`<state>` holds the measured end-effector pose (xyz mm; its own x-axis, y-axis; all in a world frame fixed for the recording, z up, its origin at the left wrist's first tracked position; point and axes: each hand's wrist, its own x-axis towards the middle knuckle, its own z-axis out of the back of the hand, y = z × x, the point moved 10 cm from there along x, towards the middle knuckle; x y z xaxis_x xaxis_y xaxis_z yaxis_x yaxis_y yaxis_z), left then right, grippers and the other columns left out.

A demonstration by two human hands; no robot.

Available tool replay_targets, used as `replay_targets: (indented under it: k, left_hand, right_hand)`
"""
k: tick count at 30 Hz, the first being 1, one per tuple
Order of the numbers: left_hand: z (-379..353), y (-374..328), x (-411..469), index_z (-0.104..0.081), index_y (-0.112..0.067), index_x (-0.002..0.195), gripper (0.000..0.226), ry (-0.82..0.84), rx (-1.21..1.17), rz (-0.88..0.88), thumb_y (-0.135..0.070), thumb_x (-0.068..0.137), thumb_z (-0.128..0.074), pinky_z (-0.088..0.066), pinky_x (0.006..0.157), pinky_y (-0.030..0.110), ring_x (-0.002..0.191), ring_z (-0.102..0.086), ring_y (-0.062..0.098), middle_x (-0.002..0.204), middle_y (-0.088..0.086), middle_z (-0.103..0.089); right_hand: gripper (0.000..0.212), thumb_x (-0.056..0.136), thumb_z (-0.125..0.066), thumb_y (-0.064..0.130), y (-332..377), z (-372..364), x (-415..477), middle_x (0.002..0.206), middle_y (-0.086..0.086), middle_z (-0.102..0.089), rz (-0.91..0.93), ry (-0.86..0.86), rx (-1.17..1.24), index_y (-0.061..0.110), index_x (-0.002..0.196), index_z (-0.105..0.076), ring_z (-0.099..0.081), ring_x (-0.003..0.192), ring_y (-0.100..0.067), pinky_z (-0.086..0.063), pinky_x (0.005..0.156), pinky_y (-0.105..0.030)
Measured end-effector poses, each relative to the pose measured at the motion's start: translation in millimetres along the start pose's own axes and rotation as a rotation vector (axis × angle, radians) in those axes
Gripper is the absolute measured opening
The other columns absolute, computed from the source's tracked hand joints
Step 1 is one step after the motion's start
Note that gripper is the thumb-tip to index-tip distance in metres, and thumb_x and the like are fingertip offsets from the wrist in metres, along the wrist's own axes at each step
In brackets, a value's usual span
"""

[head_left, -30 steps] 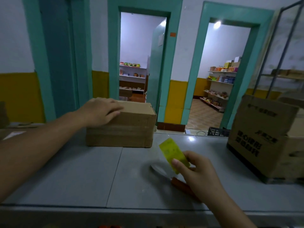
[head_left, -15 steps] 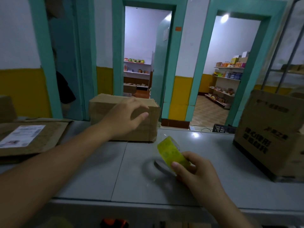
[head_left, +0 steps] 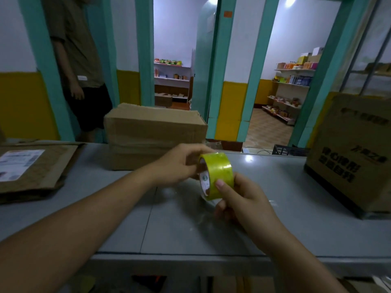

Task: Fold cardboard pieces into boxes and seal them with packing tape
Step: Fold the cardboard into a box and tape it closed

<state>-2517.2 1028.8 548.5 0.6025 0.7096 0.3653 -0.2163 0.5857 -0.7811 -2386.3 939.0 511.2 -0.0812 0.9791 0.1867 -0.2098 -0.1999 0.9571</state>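
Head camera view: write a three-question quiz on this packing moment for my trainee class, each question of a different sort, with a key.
1. True or false: both the left hand and the right hand hold the tape roll.
2. Where does the closed cardboard box sit? A) on the table, beyond the hands; B) on the floor; C) on a chair.
3. What lies flat at the table's left end?
Key: 1 true; 2 A; 3 flattened cardboard bearing a white label.
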Motion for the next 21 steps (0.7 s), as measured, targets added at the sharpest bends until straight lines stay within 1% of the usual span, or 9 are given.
replay_targets:
  k: [3,5,7,9,10,13,16,19,21]
  left_hand:
    - [13,-4,10,-0.071,-0.011,0.127,0.031,-0.058,0.087,-0.069,0.001,0.098,-0.067,-0.062,0.085,0.032,0.110,-0.073,0.016,0.118,-0.001,-0.074]
    - [18,-6,10,-0.073,-0.012,0.125,0.029,-0.092,0.154,-0.124,-0.001,0.097,-0.069,-0.061,0.085,0.028,0.107,-0.073,0.012,0.116,-0.001,-0.075]
    - [24,1,5,-0.074,-0.015,0.122,0.026,-0.142,0.198,-0.141,-0.006,0.097,-0.071,-0.059,0.085,0.023,0.104,-0.072,0.007,0.113,-0.003,-0.076]
    - [28,10,1,-0.075,-0.016,0.119,0.026,-0.163,0.246,-0.146,-0.004,0.097,-0.072,-0.058,0.086,0.022,0.102,-0.072,0.005,0.111,-0.004,-0.077]
    - [28,15,0,-0.075,-0.016,0.120,0.027,-0.146,0.268,-0.144,-0.002,0.097,-0.071,-0.058,0.087,0.023,0.103,-0.072,0.005,0.112,-0.003,-0.077]
    - [24,21,-1,-0.073,-0.024,0.123,0.035,-0.072,0.327,-0.125,0.000,0.097,-0.069,-0.053,0.092,0.018,0.109,-0.071,0.002,0.115,-0.009,-0.076]
    - [23,26,-4,-0.073,-0.023,0.123,0.030,-0.022,0.350,-0.100,-0.004,0.099,-0.067,-0.054,0.090,0.018,0.106,-0.071,0.002,0.113,-0.009,-0.076]
    - [23,31,-6,-0.074,-0.016,0.123,0.024,0.003,0.364,-0.094,-0.009,0.101,-0.067,-0.058,0.088,0.030,0.104,-0.072,0.008,0.112,-0.004,-0.076]
    - [22,30,-6,-0.075,-0.016,0.119,0.021,0.016,0.370,-0.114,-0.008,0.101,-0.067,-0.056,0.085,0.026,0.102,-0.072,0.007,0.110,-0.004,-0.077]
  right_hand:
    - [0.032,0.099,-0.056,0.041,1,-14,3,0.079,-0.005,-0.074,-0.025,0.152,-0.038,0.017,0.115,-0.067,-0.066,0.065,-0.012,-0.049,0.061,-0.025]
    - [0.042,0.093,-0.051,0.052,11,-9,9,0.081,0.002,-0.075,-0.017,0.199,-0.179,0.020,0.113,-0.069,-0.066,0.061,-0.006,-0.047,0.062,-0.022]
    - [0.048,0.085,-0.050,0.061,27,17,26,0.082,0.010,-0.074,0.071,0.074,-0.332,0.024,0.104,-0.072,-0.068,0.060,-0.005,-0.044,0.066,-0.022]
    - [0.049,0.083,-0.051,0.065,46,46,46,0.084,0.011,-0.074,0.185,-0.088,-0.374,0.024,0.098,-0.073,-0.069,0.063,-0.007,-0.044,0.067,-0.026]
    - [0.049,0.083,-0.052,0.066,53,50,57,0.084,0.009,-0.074,0.222,-0.102,-0.402,0.024,0.097,-0.073,-0.069,0.066,-0.006,-0.047,0.066,-0.026]
    - [0.045,0.087,-0.055,0.062,61,29,94,0.085,0.009,-0.074,0.276,0.106,-0.487,0.025,0.105,-0.073,-0.069,0.074,-0.005,-0.052,0.064,-0.027]
    - [0.047,0.090,-0.059,0.055,61,2,114,0.096,0.001,-0.076,0.304,0.328,-0.502,0.017,0.113,-0.075,-0.072,0.084,-0.017,-0.060,0.069,-0.033]
    - [0.039,0.090,-0.063,0.045,45,-10,118,0.097,-0.007,-0.076,0.325,0.405,-0.390,0.014,0.111,-0.076,-0.072,0.085,-0.023,-0.060,0.073,-0.035]
    - [0.033,0.090,-0.066,0.038,36,-11,116,0.097,-0.008,-0.076,0.337,0.395,-0.283,0.013,0.109,-0.077,-0.072,0.085,-0.024,-0.061,0.074,-0.035]
